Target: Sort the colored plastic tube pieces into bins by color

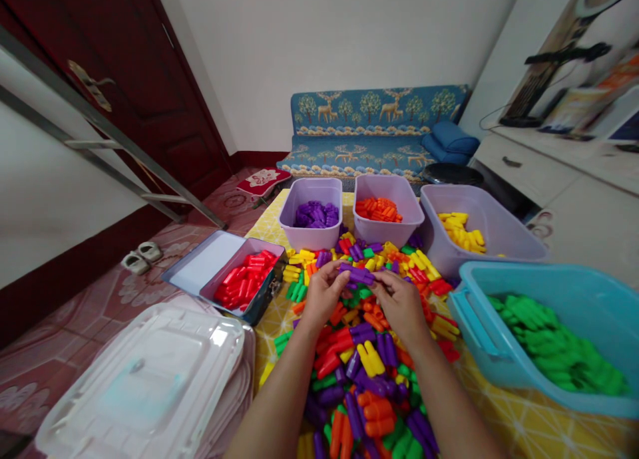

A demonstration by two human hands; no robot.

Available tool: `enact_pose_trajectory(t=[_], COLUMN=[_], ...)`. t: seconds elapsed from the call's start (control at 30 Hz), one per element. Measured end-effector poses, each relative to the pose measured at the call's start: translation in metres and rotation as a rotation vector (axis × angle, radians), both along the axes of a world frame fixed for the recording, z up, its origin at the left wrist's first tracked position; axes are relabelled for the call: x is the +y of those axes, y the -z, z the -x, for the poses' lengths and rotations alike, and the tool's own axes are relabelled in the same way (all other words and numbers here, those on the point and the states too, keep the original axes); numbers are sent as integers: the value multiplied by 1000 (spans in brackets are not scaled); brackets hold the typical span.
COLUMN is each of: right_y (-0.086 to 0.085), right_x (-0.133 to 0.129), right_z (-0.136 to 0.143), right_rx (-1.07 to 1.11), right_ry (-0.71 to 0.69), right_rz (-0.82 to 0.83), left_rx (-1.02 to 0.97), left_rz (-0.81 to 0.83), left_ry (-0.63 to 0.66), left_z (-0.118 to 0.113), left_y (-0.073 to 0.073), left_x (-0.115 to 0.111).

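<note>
Both my hands hold purple plastic toy pieces between them, over a heap of mixed pieces in red, orange, yellow, green and purple. My left hand is closed on the left end, thumb on top. My right hand grips the right end with its fingertips. Whether the purple pieces are joined, I cannot tell. Beyond the heap stand a lilac bin of purple pieces, a lilac bin of orange pieces and a lilac bin of yellow pieces.
At right is a blue tub of green pieces. An open case with red pieces lies at left, behind stacked plastic lids. The tablecloth is yellow. A metal ladder leans at left; a sofa stands behind.
</note>
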State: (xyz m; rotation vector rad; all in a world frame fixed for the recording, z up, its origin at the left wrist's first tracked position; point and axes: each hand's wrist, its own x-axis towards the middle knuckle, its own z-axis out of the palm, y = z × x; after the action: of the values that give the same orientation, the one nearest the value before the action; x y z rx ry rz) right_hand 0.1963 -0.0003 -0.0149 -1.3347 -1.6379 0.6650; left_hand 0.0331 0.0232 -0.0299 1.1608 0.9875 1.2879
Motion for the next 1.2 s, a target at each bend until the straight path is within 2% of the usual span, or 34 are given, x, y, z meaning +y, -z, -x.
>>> enact_pose_trajectory(t=[0.13, 0.33, 0.43, 0.6, 0.73, 0.8, 0.93, 1.0, 1.07, 1.2], right_y=[0, -2, 0, 4, 9, 10, 10, 10, 10, 12], right_x=[-2, 0, 2, 6, 9, 9, 10, 11, 10, 6], right_z=[1, 5, -2, -22, -28, -28, -30, -29, -25, -11], right_rx=[46, 5, 31, 103, 169, 146, -103, -236, -320, -405], right_ry=[42, -40, 50, 306, 255, 227, 294, 284, 215, 83], right_rz=[65, 1, -12, 45, 45, 70, -20, -65, -60, -21], left_rx=[-50, -4, 11, 3, 208, 346, 564, 682, 790, 902], left_rz=[31, 31, 31, 4, -134, -224, -353, -353, -325, -359], left_ry=[-16, 53, 72, 17, -13, -85, -357, -411, -367, -148], left_z=[1, -1, -1, 4, 8, 10, 16, 18, 18, 14], left_y=[2, 2, 3, 8, 8, 6, 0, -2, -2, -1], left_x=[1, -4, -3, 2, 3, 2, 1, 0, -1, -4])
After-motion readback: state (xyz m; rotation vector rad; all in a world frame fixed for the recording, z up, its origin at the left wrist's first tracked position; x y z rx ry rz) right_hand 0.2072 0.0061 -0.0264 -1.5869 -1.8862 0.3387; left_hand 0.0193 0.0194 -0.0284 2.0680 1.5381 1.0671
